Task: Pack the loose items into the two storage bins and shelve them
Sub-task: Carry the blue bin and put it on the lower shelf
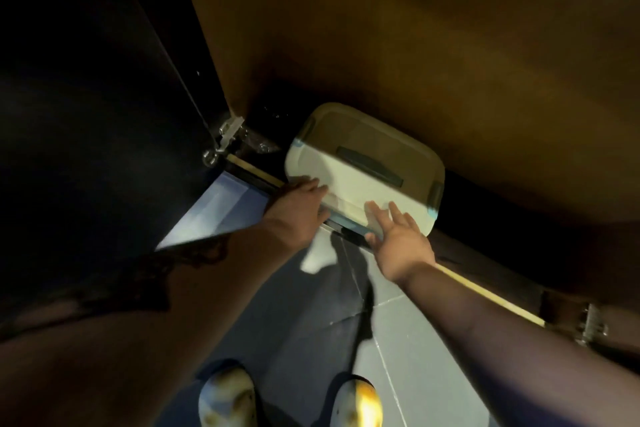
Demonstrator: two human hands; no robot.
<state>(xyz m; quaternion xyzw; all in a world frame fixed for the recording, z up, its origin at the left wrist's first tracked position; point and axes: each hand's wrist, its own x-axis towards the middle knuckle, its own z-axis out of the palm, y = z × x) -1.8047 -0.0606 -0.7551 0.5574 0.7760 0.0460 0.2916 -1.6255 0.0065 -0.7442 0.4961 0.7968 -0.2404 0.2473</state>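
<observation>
At far left of the frame, a dark cabinet door (86,149) swung open, with a metal hinge (227,137) at its lower edge. Left of centre, left hand (301,206) laid flat, fingers together, on the near left corner of the storage bin (349,180). At centre, pale lidded bin with dark handle (370,166), sitting half inside the low cabinet shelf, half in shadow. Right of centre, right hand (398,236) spread open, fingers pressed on the near edge of the lid. Below, grey tiled floor (398,340) and two shoes (228,399).
</observation>
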